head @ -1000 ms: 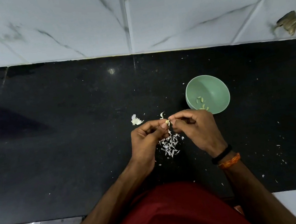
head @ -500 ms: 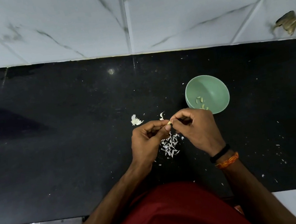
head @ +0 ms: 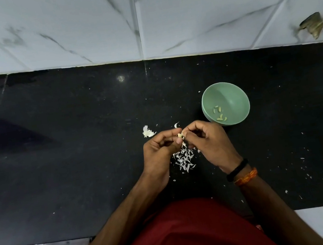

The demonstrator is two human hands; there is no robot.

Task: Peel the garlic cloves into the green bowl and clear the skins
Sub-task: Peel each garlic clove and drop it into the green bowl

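Note:
Over the black counter, my left hand (head: 159, 152) pinches a small garlic clove (head: 180, 135) between thumb and forefinger. My right hand (head: 210, 142) meets it from the right, its fingertips pinching at the clove's skin. Directly below the hands lies a pile of white skins (head: 184, 159). The green bowl (head: 234, 91) stands just right of my right hand and holds several peeled cloves (head: 219, 113). A remaining piece of garlic (head: 147, 132) lies on the counter to the upper left of my left hand, and a small curl of skin (head: 176, 124) lies above the fingers.
The black counter (head: 67, 158) ends at a white marble-tiled wall (head: 140, 19) behind. Tiny skin flecks (head: 305, 165) are scattered at the right. A brown fitting (head: 313, 25) sticks out of the wall at the far right. The counter's front edge runs beside my red shirt.
Both hands stay together on the clove with only small finger movements; the right fingertips have shifted slightly on the skin. The bowl and the skin pile have not moved.

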